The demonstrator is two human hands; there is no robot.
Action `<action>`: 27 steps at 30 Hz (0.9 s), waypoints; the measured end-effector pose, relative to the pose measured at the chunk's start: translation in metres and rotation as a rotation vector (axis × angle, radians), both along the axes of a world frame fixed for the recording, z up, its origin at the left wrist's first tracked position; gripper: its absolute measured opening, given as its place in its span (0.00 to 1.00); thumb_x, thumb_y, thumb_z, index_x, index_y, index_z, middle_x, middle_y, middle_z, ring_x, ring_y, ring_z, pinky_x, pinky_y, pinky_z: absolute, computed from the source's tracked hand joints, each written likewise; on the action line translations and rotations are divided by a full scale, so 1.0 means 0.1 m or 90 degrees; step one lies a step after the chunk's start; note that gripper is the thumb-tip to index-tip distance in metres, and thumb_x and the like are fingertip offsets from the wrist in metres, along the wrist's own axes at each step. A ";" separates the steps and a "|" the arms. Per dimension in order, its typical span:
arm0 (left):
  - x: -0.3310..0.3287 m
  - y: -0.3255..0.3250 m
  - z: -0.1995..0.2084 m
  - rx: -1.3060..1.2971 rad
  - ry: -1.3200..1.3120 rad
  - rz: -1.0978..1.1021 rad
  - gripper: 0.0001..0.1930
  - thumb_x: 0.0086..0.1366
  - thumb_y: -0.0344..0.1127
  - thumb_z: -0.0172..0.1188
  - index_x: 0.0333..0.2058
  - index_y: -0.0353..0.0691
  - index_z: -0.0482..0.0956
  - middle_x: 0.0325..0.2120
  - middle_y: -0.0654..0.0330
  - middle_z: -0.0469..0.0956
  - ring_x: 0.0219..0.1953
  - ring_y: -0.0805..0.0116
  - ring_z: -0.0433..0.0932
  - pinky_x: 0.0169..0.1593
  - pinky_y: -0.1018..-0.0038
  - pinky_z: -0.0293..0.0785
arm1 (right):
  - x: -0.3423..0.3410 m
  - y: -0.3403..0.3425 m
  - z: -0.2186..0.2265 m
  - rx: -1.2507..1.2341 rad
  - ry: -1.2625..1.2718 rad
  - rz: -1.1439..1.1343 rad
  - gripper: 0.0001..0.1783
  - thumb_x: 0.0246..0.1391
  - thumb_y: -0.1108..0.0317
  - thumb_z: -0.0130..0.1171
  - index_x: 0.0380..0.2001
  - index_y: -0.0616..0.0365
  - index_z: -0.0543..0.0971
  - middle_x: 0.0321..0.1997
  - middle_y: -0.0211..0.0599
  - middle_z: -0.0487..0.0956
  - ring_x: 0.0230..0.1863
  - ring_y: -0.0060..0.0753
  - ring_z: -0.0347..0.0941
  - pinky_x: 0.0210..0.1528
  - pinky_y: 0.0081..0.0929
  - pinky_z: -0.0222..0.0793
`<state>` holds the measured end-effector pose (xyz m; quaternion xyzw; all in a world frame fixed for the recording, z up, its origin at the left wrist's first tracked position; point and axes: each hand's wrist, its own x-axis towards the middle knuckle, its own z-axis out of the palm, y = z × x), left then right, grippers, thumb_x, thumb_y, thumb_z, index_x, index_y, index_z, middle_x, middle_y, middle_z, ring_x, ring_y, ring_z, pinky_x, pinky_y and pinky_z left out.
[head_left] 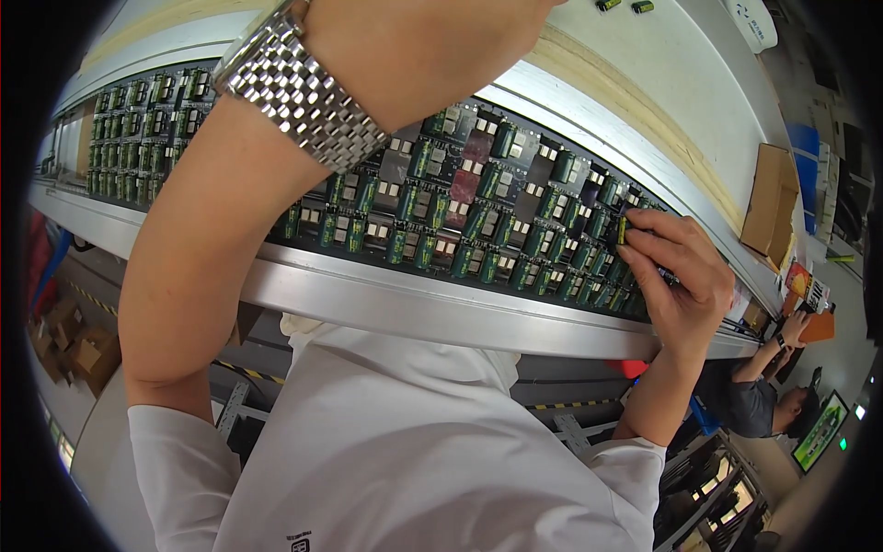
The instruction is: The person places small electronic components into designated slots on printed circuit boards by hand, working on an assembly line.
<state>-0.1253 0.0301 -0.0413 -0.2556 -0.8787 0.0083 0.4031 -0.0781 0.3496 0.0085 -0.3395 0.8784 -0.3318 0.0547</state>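
Observation:
Green cylindrical capacitors [397,245] stand in rows on a long dark circuit board [432,276], among small pale blocks and a few reddish patches. Between the thumb and fingertips of my right hand [682,267] is a capacitor [623,229], pinched over the board's right end. My left arm, with a silver metal-band watch [308,101], reaches across the board. My left hand [428,55] is beyond the board's far side, and its fingers lie outside the picture.
Metal rails [368,305] run along the board. Two loose capacitors [642,6] lie on the white surface at the top. A cardboard box [771,202] stands at the far right. Beyond it, a person [750,400] in dark clothing is at work. More boxes [92,357] sit below, left.

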 end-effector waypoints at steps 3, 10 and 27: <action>0.00 0.00 -0.03 -0.009 0.002 -0.005 0.04 0.66 0.29 0.61 0.38 0.42 0.84 0.21 0.64 0.81 0.12 0.73 0.71 0.16 0.78 0.67 | 0.01 -0.01 0.02 0.018 0.014 0.007 0.10 0.45 0.81 0.76 0.34 0.65 0.90 0.46 0.38 0.90 0.36 0.32 0.79 0.42 0.25 0.74; 0.07 0.06 0.00 0.052 -0.086 -0.034 0.05 0.65 0.30 0.63 0.38 0.41 0.86 0.23 0.63 0.82 0.16 0.70 0.76 0.22 0.77 0.72 | -0.01 -0.09 0.10 0.108 0.080 0.065 0.08 0.49 0.78 0.74 0.35 0.65 0.89 0.48 0.36 0.89 0.35 0.32 0.78 0.42 0.26 0.74; 0.53 0.59 0.52 0.306 -0.543 -0.131 0.10 0.58 0.24 0.72 0.40 0.37 0.89 0.33 0.61 0.83 0.32 0.68 0.77 0.40 0.73 0.76 | -1.72 -0.50 -0.33 0.129 0.163 0.045 0.14 0.62 0.71 0.63 0.47 0.68 0.87 0.49 0.50 0.86 0.45 0.46 0.84 0.55 0.36 0.82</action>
